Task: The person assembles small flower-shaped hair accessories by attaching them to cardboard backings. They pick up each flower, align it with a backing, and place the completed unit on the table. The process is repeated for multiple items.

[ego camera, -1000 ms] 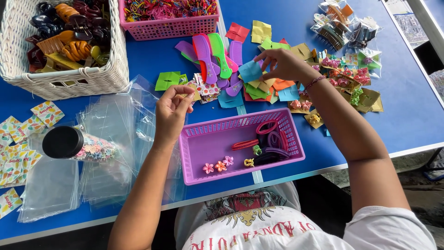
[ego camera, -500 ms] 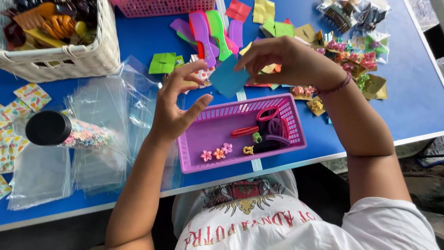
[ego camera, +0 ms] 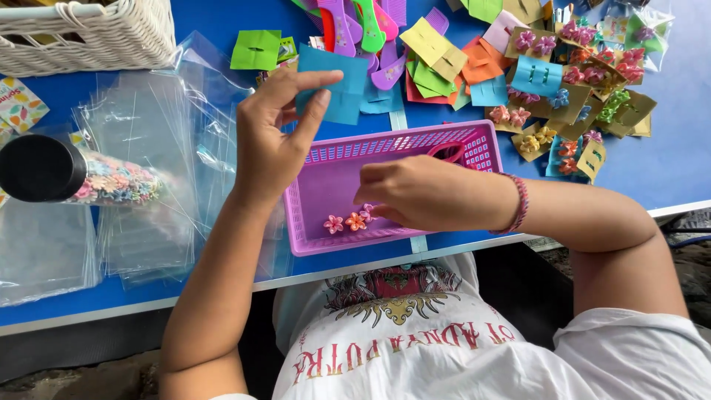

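Hands (ego camera: 281, 141), square blue card (ego camera: 333, 92), slotted purple basket (ego camera: 474, 144)

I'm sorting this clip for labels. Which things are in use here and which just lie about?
In use: left hand holding blue card; right hand in purple tray at flower clips.
Lying about: wicker basket, clear bags, black-capped jar.

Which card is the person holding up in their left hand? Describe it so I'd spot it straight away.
Start at the purple plastic basket near the table's front edge. Just above its back left corner, the left hand pinches a blue paper card. Unlike the loose coloured cards scattered behind, it is the one lifted between fingers, with no flower clips on it.
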